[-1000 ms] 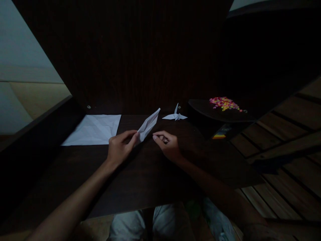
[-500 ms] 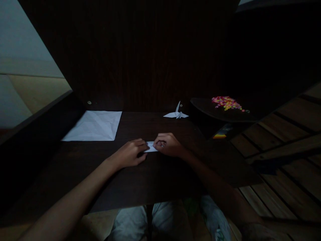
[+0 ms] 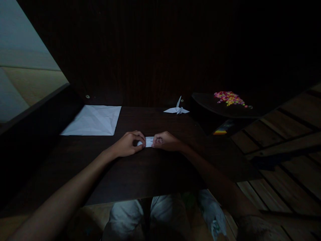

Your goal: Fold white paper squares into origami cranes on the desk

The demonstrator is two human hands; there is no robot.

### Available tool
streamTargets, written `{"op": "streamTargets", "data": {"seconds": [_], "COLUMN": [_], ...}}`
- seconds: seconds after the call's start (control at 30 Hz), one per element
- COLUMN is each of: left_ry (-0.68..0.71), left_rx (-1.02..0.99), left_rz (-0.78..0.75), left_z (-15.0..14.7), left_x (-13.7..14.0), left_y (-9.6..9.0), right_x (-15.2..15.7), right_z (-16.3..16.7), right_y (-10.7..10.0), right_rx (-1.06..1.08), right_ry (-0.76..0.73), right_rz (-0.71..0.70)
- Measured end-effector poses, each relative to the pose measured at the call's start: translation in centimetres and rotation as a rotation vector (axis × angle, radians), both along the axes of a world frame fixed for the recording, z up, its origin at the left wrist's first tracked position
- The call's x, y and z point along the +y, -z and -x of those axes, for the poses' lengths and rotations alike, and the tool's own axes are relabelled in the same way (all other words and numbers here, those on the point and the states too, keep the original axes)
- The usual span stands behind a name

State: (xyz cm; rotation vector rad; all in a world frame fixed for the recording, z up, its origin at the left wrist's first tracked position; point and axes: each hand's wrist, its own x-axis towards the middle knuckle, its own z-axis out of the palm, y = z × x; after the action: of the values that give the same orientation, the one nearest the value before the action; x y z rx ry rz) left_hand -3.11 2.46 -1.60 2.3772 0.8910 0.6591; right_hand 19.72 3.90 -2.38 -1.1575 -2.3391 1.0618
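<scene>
A small piece of folded white paper (image 3: pixel 149 142) lies on the dark wooden desk in front of me, between my two hands. From the left, my left hand (image 3: pixel 130 143) grips its left end, thumb below and fingers above. The fingers of my right hand (image 3: pixel 164 141) are curled and pinch the paper's right end. My fingers cover both ends, so only the middle strip shows plainly. Behind my right hand, against the back panel, stands a white origami crane (image 3: pixel 177 110) with its wings spread.
White sheets of creased paper (image 3: pixel 94 121) lie at the back left of the desk (image 3: pixel 120 180). A rounded shelf (image 3: pixel 204 101) on the right bears a heap of small colourful pieces (image 3: pixel 230 98). A low side panel (image 3: pixel 32 113) borders the left. A plastic bag (image 3: pixel 213 214) is below, right of my knees.
My left hand has shifted its grip on the folded paper, thumb and fingers now closed around its left end. My right fingers have moved slightly lower along the right end. The view has tilted slightly.
</scene>
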Motion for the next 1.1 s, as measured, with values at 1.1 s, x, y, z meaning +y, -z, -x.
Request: {"op": "streamTargets", "data": {"seconds": [1.1], "left_ry": [-0.041], "left_rx": [-0.009], "left_rz": [0.156], "left_z": [-0.4], "left_x": [1.2], "left_y": [0.8], "right_x": [1.2], "right_z": [0.2], "right_y": [0.4], "right_rx": [0.056], "right_ry": [-0.012], "right_rz": [0.190]}}
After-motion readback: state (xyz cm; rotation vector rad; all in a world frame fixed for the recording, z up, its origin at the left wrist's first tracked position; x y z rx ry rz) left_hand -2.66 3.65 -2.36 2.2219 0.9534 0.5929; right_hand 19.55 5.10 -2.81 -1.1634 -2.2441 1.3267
